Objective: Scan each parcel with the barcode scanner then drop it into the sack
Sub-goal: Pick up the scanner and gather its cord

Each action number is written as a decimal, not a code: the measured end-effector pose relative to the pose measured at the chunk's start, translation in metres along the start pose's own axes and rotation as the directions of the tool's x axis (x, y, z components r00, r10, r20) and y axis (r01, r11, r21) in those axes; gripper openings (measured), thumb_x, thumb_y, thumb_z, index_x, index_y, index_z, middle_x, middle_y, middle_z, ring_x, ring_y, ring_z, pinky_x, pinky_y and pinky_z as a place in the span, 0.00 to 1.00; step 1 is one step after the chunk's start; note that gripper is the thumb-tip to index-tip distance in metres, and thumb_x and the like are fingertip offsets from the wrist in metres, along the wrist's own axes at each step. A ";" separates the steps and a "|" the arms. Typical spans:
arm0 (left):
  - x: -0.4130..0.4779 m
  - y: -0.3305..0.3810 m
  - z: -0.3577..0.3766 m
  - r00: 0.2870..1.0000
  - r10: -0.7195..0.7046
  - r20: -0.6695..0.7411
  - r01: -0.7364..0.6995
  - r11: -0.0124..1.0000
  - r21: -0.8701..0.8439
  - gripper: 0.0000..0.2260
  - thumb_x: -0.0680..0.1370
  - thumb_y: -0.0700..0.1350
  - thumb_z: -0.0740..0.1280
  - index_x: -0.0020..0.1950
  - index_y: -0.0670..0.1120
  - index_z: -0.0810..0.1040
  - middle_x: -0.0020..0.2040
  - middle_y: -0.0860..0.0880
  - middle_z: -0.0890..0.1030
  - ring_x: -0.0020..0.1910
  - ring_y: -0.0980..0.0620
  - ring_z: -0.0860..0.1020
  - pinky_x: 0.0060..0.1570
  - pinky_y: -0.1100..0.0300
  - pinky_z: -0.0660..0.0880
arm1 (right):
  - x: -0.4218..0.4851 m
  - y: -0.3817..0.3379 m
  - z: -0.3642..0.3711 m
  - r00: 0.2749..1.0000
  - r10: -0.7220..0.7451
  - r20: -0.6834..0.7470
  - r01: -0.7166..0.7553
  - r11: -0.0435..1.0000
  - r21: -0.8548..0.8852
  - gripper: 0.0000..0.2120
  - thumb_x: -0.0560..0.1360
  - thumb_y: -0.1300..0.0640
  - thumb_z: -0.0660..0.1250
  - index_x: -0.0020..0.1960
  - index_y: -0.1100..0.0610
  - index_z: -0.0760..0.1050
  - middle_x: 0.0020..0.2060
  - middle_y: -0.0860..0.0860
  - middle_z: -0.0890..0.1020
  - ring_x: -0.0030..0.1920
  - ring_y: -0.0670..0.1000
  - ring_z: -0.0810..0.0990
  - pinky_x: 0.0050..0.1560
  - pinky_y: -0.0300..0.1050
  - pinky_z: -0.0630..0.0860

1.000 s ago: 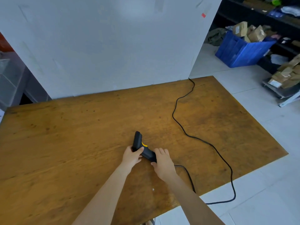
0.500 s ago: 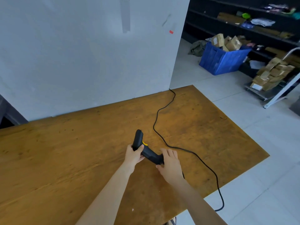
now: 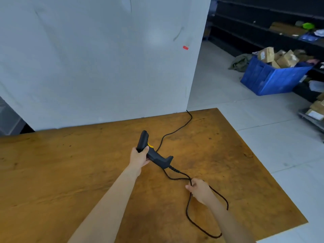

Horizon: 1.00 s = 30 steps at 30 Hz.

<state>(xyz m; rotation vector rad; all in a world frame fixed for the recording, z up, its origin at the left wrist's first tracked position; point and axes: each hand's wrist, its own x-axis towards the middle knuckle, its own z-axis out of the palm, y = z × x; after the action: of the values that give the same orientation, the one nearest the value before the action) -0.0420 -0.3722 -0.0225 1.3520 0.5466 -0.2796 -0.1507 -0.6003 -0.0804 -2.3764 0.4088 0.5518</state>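
A black barcode scanner [image 3: 154, 154] with a yellow trigger is held just above the wooden table [image 3: 70, 172]. My left hand [image 3: 139, 157] grips it near the head. My right hand [image 3: 199, 191] has left the handle and pinches the scanner's black cable [image 3: 188, 213], which loops across the table by the near right edge and also runs back to the wall. Brown cardboard parcels [image 3: 280, 57] are piled in a blue crate [image 3: 270, 79] on the floor at the far right. No sack can be seen.
A white wall panel [image 3: 105, 58] stands along the table's far edge. Dark shelving [image 3: 263, 23] with assorted goods lines the right side. More parcels [image 3: 317, 109] lie on a low rack at the right edge. Pale tiled floor [image 3: 271, 137] lies between table and crate.
My right hand has let go of the scanner's handle and moved down and right to take hold of the cable. The camera has turned right. My left hand keeps the scanner.
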 end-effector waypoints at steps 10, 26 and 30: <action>0.009 -0.010 0.027 0.996 -0.048 -0.074 0.045 0.998 -0.039 0.17 0.80 0.40 0.65 0.67 0.41 0.67 0.61 0.41 0.74 0.58 0.41 0.78 0.51 0.51 0.77 | 0.041 0.008 -0.049 0.998 0.043 -0.036 -0.047 0.994 -0.101 0.29 0.77 0.53 0.66 0.73 0.48 0.56 0.46 0.54 0.79 0.41 0.53 0.78 0.39 0.45 0.74; 0.040 -0.022 0.009 0.979 -0.066 -0.193 0.055 0.996 -0.066 0.17 0.80 0.40 0.65 0.67 0.42 0.67 0.54 0.45 0.74 0.47 0.46 0.78 0.48 0.51 0.78 | 0.103 -0.035 -0.066 0.981 0.000 0.194 0.078 0.915 -0.396 0.12 0.76 0.55 0.67 0.58 0.55 0.72 0.49 0.53 0.79 0.42 0.53 0.83 0.37 0.42 0.75; 0.050 -0.025 0.016 0.975 -0.093 -0.201 0.079 0.994 -0.081 0.15 0.80 0.40 0.65 0.66 0.42 0.67 0.51 0.46 0.75 0.47 0.46 0.78 0.49 0.50 0.78 | 0.113 -0.033 -0.067 0.999 -0.037 0.012 0.039 0.946 -0.323 0.10 0.76 0.52 0.67 0.56 0.54 0.73 0.52 0.53 0.80 0.48 0.54 0.80 0.43 0.45 0.77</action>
<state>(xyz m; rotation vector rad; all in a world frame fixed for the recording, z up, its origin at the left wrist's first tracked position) -0.0088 -0.3867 -0.0683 1.2957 0.7820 -0.1899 -0.0207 -0.6362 -0.0707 -2.6887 0.2862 0.6501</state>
